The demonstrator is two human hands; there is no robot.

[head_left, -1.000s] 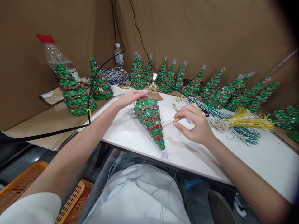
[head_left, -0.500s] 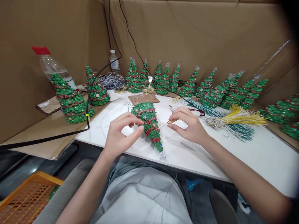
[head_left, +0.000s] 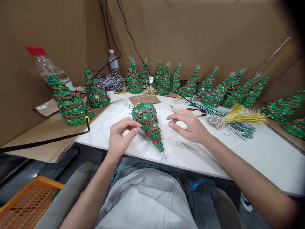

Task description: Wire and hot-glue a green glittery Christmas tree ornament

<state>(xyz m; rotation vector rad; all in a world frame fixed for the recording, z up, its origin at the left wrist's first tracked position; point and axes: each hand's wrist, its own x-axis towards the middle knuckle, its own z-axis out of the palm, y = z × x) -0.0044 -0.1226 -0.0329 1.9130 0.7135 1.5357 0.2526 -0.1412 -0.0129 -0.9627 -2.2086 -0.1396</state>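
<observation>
A small green Christmas tree (head_left: 150, 119) with red garland, beads and a clear star tip (head_left: 164, 156) lies on its side, the star toward me. At its left edge is my left hand (head_left: 121, 133), thumb and forefinger pinched close together; whatever is between them is too small to make out. My right hand (head_left: 189, 125), on the tree's right, grips an awl-like tool (head_left: 173, 121) by its short wooden handle. The tool's thin metal shaft points left, and its tip meets the tree near a round bead.
Several finished-looking trees (head_left: 190, 84) stand along the cardboard wall. Bundles of yellow ties (head_left: 247, 116) and green ties (head_left: 245, 130) lie right, near scissors (head_left: 196, 112). A cardboard piece (head_left: 145, 99) lies behind the tree. A black cable (head_left: 90, 92) hangs at left, by a large bottle (head_left: 51, 70).
My left thumb and forefinger have come together from a wider gap. My right hand still holds the tool at the tree. The whole view has shifted slightly.
</observation>
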